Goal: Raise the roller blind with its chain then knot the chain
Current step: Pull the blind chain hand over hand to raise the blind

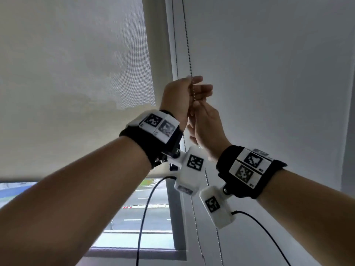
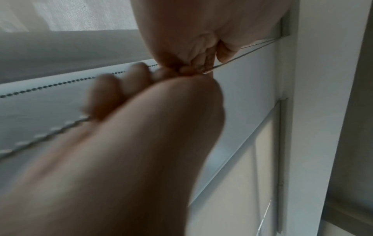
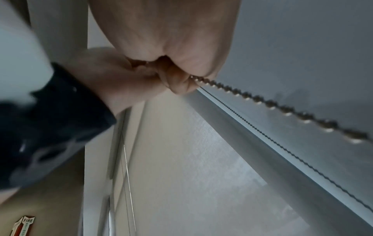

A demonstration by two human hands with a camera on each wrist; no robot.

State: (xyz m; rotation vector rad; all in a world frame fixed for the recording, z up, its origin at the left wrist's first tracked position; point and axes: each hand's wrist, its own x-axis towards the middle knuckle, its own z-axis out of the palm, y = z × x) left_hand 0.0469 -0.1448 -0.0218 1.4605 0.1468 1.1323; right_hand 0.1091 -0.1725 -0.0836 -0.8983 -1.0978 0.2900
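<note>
Beside the right edge of the window, high up, the chain (image 1: 189,54) is held by both hands, one directly above the other. The left hand (image 1: 178,96) is the upper one; its fingers are curled around the beaded strand, which enters the fist from above. The right hand (image 1: 207,127) is just below it and touching it, and its fingers (image 3: 177,83) are pinched closed on the same strand, as is seen in the right wrist view. A second, thinner strand of the chain runs just to the left, near the frame, and is not held. The blind (image 1: 76,73) is only partly raised: its bottom edge lies low in the window (image 1: 151,208), and a strip of street is seen under it. It is judged that the raising is not finished and the knot is not begun. Several things could go wrong. If the wrong strand is pulled, the blind would be lowered instead. If both hands are released together for a new hold, the beads could slip and the cloth could drop back. A pull given at an angle could make the beads jump in the mechanism at the top, which is not visible. The black cables (image 1: 146,208) hanging from the wrists are near the lower chain and could be caught in the knot.
</note>
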